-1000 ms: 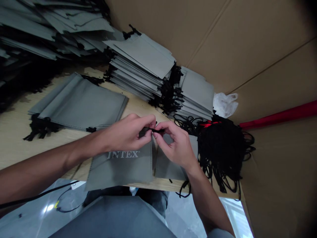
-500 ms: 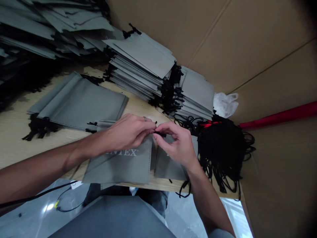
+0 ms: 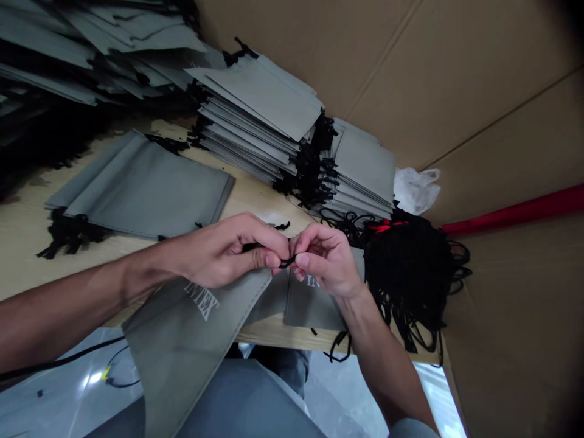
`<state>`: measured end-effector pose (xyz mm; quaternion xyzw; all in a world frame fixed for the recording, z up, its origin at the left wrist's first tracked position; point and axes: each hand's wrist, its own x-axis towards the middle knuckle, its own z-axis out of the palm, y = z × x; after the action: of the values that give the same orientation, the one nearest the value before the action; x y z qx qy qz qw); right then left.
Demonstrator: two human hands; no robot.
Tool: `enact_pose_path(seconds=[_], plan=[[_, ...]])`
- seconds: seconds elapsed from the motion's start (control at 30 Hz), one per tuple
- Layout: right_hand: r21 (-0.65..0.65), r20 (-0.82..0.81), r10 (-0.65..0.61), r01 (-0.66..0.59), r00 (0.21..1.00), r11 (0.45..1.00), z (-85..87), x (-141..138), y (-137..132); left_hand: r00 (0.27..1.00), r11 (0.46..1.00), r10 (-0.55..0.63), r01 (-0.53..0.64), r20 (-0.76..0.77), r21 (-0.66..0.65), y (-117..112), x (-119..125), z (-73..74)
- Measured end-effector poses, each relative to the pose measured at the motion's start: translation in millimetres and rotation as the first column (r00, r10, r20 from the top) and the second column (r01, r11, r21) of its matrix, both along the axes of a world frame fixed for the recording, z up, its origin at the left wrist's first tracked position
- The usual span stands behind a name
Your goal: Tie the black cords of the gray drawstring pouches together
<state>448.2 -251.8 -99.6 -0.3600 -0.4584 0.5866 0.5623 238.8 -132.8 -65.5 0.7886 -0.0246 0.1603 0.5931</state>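
Cord (image 3: 286,262) btwn both hands' fingers (image 3: 267,258), past table edge (image 3: 274,337).

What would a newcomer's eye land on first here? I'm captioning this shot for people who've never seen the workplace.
At centre, the left hand and right hand pinch a black cord at the top of a grey bag that hangs off the table edge. Behind them stand stacks of grey bags; at right lies a heap of black cords.
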Motion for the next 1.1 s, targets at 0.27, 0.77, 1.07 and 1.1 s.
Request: enact_pose_path(seconds=[0.27,0.77,1.07,1.1], plan=[[0.177,0.304,-0.142,0.09,0.942,0.98,11.4,4,1,0.961,0.926,0.262,-0.224,-0.09,0.305,-1,-1,2.5],[0.348,0.591,-0.398,0.224,0.701,0.911,11.9,9,-10,0.925,0.856,0.377,-0.334,-0.034,0.395,3,1,-7.5],[0.339,0.587,-0.408,0.245,0.699,0.908,14.0,11,-9,0.909,0.842,0.416,-0.373,-0.03,0.389,5,3,-8.0],[0.332,0.588,-0.404,0.246,0.701,0.911,14.4,10,-9,0.908,0.84,0.419,-0.375,-0.029,0.391,5,3,-8.8]])
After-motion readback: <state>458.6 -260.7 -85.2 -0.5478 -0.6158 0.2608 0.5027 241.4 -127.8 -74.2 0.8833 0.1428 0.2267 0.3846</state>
